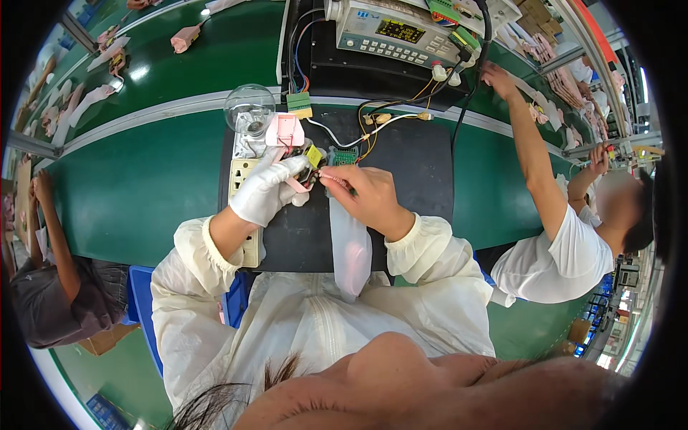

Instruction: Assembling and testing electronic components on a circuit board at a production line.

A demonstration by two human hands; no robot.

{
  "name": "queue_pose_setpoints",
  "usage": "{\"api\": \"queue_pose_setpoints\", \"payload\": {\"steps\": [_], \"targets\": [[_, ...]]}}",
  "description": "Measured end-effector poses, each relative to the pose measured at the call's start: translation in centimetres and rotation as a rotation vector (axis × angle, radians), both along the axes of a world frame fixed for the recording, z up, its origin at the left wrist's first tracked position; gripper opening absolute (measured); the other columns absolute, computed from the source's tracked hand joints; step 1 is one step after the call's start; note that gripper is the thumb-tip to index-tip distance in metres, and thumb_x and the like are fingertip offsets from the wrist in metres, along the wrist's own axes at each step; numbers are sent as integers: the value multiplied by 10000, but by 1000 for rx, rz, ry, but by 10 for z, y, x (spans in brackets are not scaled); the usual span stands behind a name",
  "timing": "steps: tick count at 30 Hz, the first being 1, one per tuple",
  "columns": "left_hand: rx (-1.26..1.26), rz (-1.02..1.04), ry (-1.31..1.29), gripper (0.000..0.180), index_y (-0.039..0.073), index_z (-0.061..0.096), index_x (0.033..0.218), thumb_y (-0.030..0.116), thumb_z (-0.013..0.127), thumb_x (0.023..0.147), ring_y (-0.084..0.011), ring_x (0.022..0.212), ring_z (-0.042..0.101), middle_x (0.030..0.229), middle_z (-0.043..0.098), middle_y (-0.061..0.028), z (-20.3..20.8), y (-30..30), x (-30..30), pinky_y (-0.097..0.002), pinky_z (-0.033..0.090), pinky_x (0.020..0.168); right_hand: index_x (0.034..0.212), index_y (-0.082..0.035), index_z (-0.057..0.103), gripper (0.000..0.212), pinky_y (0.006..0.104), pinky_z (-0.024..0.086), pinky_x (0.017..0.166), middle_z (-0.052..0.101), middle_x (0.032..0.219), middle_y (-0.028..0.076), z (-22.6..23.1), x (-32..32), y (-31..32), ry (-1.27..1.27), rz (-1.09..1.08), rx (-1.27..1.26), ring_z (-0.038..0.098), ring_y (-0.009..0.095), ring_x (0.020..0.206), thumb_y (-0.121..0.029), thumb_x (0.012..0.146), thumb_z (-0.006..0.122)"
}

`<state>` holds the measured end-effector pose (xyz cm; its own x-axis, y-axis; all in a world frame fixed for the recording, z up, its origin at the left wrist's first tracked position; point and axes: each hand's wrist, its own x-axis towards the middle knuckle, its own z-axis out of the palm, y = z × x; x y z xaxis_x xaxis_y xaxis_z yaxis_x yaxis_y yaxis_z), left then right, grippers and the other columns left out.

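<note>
My left hand (266,192), in a white glove, is closed round a small electronic assembly with a yellow-wrapped component (314,155) and dark parts. A pink plastic housing (287,129) sits just above those gloved fingers, with reddish wires at its lower edge. My bare right hand (369,197) pinches a thin pinkish piece (334,178) against the right side of the assembly; its exact kind is too small to tell. Beside the fingertips lies a green circuit board (345,156) with wires attached. Under my right hand hangs a translucent plastic bag (351,251) with something pinkish inside.
A clear bulb (250,109) and a power strip (244,172) stand left of my hands. Behind are a green terminal block (299,104), cables (387,126) and a bench meter (398,34). Co-workers sit on both sides; one arm (534,154) reaches over the right.
</note>
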<state>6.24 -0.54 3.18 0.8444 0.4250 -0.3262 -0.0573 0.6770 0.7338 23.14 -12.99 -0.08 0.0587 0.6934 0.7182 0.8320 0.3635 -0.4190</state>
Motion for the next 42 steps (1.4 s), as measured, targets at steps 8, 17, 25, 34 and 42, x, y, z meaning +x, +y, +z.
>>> {"api": "queue_pose_setpoints", "payload": {"steps": [8,17,25,34,42], "targets": [[-48,73,0,391,98,427,1303,147,571,943,-157,794,591,1049,568,-57,8,-5,5,-299,472,595,970,-24,583,180,211,423,485,671,686,44,-8,-6,-2,373,82,-49,583,69,526,-66,854,714],[234,-1,81,423,63,435,1293,153,588,909,-145,725,558,1005,566,-72,2,-5,4,-267,445,574,959,-18,560,111,213,388,500,601,666,1,2,-1,-3,992,233,-562,498,44,544,-92,917,632],[187,30,14,400,84,445,1276,154,603,915,-129,688,556,1008,569,-53,3,-5,5,-261,444,556,980,-35,561,176,219,342,500,530,652,4,7,5,0,1321,370,-816,446,59,537,-211,979,547],[28,9,0,365,97,455,1270,176,587,939,-133,680,546,1007,552,-44,-2,0,3,-286,443,572,1000,-29,555,199,234,342,480,498,649,7,2,5,0,1322,471,-783,423,69,522,-225,999,519],[65,-1,47,338,80,476,1238,183,592,937,-129,642,553,934,565,-41,5,-4,7,-262,417,553,915,-19,608,149,280,435,522,608,676,69,-2,-3,-5,481,90,-420,576,142,565,-166,940,608]]}}
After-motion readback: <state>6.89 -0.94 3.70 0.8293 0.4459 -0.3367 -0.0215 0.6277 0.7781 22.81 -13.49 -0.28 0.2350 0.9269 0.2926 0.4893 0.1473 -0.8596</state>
